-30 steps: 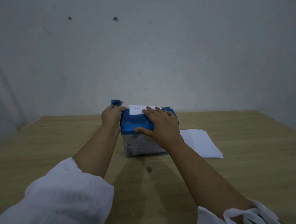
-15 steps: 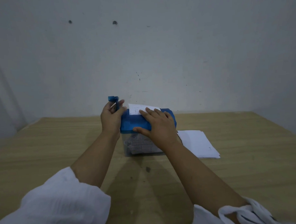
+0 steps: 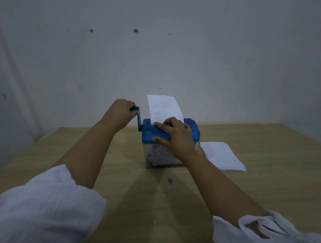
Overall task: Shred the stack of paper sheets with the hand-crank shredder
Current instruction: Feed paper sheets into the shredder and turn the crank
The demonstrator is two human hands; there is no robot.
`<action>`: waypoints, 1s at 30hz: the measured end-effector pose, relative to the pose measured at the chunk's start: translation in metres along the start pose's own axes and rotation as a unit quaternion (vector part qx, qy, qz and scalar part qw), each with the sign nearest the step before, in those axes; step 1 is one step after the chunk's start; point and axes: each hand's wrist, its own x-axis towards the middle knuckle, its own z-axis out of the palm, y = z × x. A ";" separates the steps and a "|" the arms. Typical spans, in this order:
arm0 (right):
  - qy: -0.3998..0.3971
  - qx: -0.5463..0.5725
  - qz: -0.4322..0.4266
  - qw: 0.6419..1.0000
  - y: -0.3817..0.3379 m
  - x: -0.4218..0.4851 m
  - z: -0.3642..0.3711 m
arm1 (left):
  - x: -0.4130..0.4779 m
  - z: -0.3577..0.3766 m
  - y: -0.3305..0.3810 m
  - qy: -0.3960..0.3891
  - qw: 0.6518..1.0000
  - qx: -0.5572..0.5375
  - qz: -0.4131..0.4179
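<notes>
The hand-crank shredder [image 3: 192,128] has a blue lid over a clear bin [image 3: 157,157] packed with paper shreds. It stands mid-table. A printed sheet [image 3: 164,108] rises upright out of the slot in the lid. My left hand [image 3: 119,112] grips the knob of the blue crank [image 3: 139,122] at the shredder's left side, with the crank arm pointing up. My right hand [image 3: 174,133] lies across the lid, fingers reaching the foot of the sheet and thumb against the lid's front edge. The stack of paper sheets [image 3: 221,155] lies flat just right of the shredder.
The wooden table [image 3: 267,181] runs back to a plain grey wall [image 3: 208,65]. A small dark spot [image 3: 170,180] marks the tabletop in front of the shredder. White sleeves cover both of my upper arms at the bottom of the view.
The sheet in the slot now stands much taller than before. My left hand has swung the crank knob up and to the left. My right hand stays on the lid.
</notes>
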 end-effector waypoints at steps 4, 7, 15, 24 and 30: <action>-0.002 -0.015 0.009 1.000 0.000 0.003 0.002 | -0.012 -0.014 0.001 -0.027 0.998 -0.051 0.014; 0.002 -0.028 0.009 1.000 0.000 0.003 0.003 | -0.029 -0.009 0.003 -0.101 0.994 -0.028 0.006; 0.018 -0.032 0.005 0.999 -0.003 0.002 0.006 | -0.055 0.023 0.000 -0.206 0.978 -0.019 -0.030; 0.080 -0.022 -0.002 0.997 -0.002 0.004 0.014 | -0.041 0.044 -0.016 -0.180 0.973 -0.122 -0.081; 0.127 -0.024 -0.015 0.991 -0.002 0.005 0.020 | -0.023 0.064 -0.014 -0.171 0.972 -0.076 -0.143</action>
